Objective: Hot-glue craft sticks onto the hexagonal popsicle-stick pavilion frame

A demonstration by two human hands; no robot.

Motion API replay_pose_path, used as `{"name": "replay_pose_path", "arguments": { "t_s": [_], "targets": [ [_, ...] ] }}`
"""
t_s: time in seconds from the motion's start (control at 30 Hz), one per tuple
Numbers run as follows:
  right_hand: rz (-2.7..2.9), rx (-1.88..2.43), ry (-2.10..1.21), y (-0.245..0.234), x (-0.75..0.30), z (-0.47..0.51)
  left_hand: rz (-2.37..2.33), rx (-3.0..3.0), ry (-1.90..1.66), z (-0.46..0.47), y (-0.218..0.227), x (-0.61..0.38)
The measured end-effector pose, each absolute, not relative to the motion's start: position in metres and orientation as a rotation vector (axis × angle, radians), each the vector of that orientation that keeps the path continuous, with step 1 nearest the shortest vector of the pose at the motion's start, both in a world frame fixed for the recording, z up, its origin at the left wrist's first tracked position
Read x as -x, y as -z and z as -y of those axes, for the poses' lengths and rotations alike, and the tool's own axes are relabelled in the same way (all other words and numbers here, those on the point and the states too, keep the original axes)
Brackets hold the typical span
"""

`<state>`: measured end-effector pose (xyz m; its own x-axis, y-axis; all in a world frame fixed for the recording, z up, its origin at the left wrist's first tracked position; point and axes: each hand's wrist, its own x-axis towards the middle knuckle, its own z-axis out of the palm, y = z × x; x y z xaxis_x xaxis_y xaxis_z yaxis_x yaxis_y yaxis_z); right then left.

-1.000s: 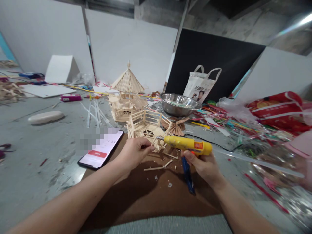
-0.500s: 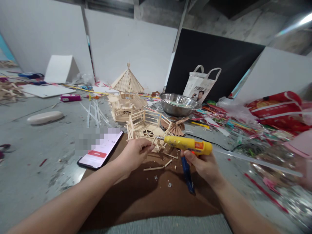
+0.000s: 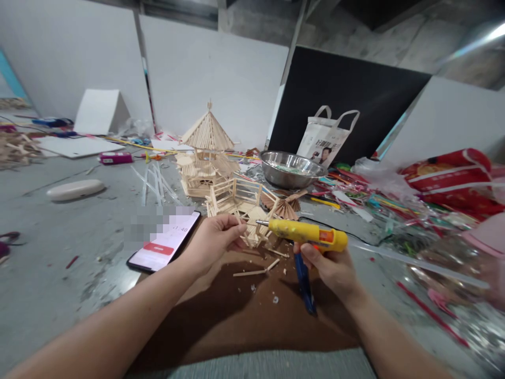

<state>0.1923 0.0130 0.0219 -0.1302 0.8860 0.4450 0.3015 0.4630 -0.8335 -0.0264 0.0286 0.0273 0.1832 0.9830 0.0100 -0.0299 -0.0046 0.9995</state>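
Note:
My right hand (image 3: pixel 329 268) grips a yellow glue gun (image 3: pixel 305 233) by its blue handle, nozzle pointing left. My left hand (image 3: pixel 215 239) is pinched on a thin wooden stick (image 3: pixel 241 223) right at the nozzle tip. Just behind it sits a small fenced stick model (image 3: pixel 236 202), and further back a stick pavilion with a pointed roof (image 3: pixel 205 150). Loose stick pieces (image 3: pixel 254 271) lie on the brown board (image 3: pixel 244 310) under my hands.
A phone (image 3: pixel 164 243) with a lit screen lies left of my left hand. A steel bowl (image 3: pixel 291 168), a paper bag (image 3: pixel 325 136) and a heap of coloured plastic packets (image 3: pixel 418 205) fill the right. Clear glue sticks (image 3: pixel 155 181) lie at back left.
My left hand has lifted and turned slightly, bringing the stick up to the nozzle. The glue gun has shifted a little right and down.

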Motion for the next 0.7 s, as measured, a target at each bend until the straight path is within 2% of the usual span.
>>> {"name": "replay_pose_path", "arguments": {
  "t_s": [0.3,0.7],
  "targets": [
    [1.703,0.969,-0.777,-0.0186,-0.1935,-0.012,-0.857,-0.933,-1.347,-0.0348,-0.0278,0.0344],
    [1.767,0.921,-0.805,-0.0235,-0.1916,-0.0079,-0.777,-0.697,-1.29,-0.0337,-0.0339,0.0337]
  ]
}}
